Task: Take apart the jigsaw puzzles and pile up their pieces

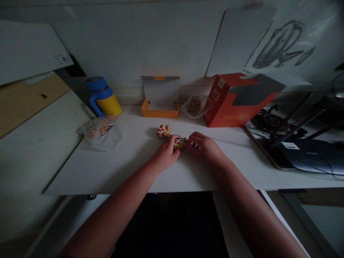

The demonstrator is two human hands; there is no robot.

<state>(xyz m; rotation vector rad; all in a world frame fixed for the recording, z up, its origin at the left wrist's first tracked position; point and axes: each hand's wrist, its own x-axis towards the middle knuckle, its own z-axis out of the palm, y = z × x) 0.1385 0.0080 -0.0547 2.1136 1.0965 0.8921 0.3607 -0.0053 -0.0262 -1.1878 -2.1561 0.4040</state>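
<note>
My left hand (170,152) is closed around a small stack of patterned paper baking cups (179,143), lying on its side just above the white counter (129,165). At the stack's right end, my right hand (200,145) has its fingers curled and pinching at the edge; exactly what they grip is partly hidden. Just beyond my left hand sits a separate paper baking cup (163,131) with a red, cream and yellow pattern. An open orange box (160,113) stands behind it, its lid raised and its inside pale.
A clear plastic bag (113,138) with patterned cups lies left, before a blue and yellow jug (109,102). Another bag (195,106) with a dark patterned stack leans by a large red carton (225,107). A gas stove (271,120) is at the right.
</note>
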